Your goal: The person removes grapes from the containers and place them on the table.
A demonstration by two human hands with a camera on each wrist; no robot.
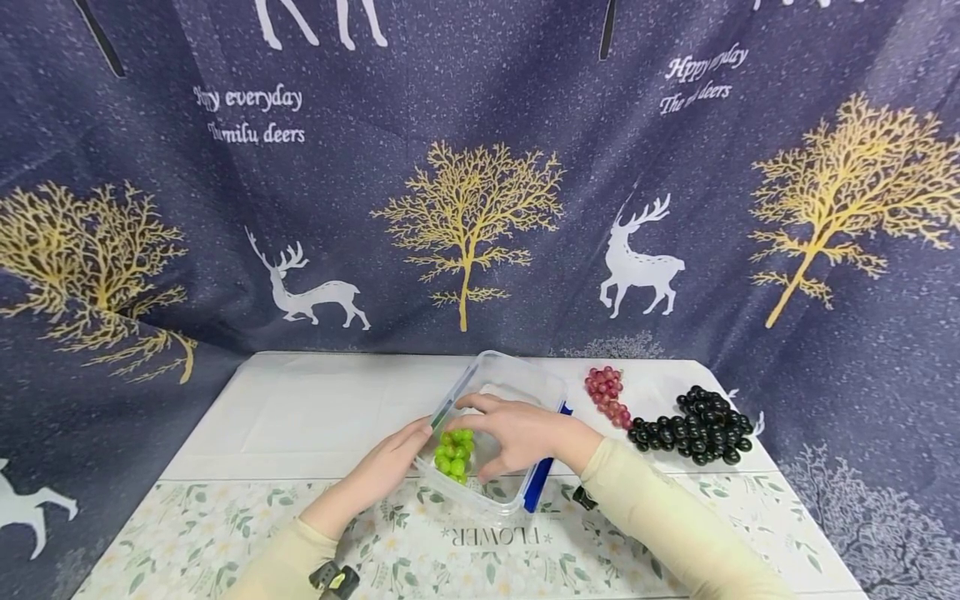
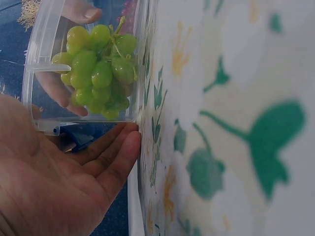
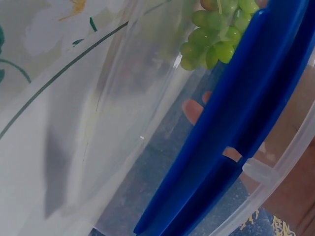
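A clear plastic container (image 1: 525, 375) with blue clips stands at the table's centre. Inside, near its left wall, lies a bunch of green grapes (image 1: 453, 454), also visible through the wall in the left wrist view as grapes (image 2: 93, 69) with thin stems. My left hand (image 1: 386, 462) rests against the container's outer left side, its fingers straight and close together in the left wrist view. Reaching into the container, my right hand (image 1: 517, 429) has thumb and fingers spread beside the grapes; it holds nothing. A blue clip (image 3: 216, 132) partly hides it in the right wrist view.
To the container's right lie a bunch of red grapes (image 1: 606, 393) and a larger bunch of black grapes (image 1: 697, 429). A flower-patterned cloth (image 1: 405, 550) covers the front of the white table (image 1: 322, 408). A dark blue deer-print curtain (image 1: 465, 83) hangs behind.
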